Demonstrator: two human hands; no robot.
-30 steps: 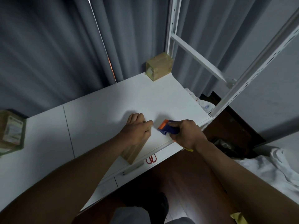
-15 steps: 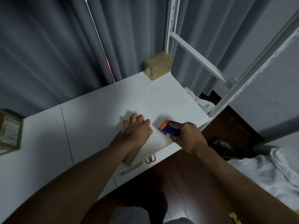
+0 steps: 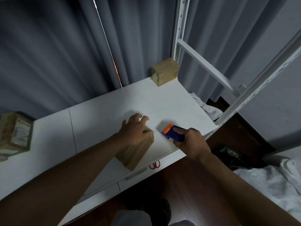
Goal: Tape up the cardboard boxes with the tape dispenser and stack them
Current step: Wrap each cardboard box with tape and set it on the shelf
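I see the left hand (image 3: 136,130) resting spread on the cardboard box (image 3: 133,152) at the worktop (image 3: 97,121) front edge. Just beside, the right hand (image 3: 190,142) grips the blue-orange tape dispenser (image 3: 172,133). A taped box (image 3: 164,71) stands at the far corner.

Brown box (image 3: 135,152) beside blue dispenser (image 3: 175,135)

The label on the box (image 3: 15,136) at the far left is too blurred to read

The left hand (image 3: 136,131) hides most of the near box's (image 3: 132,154) top.
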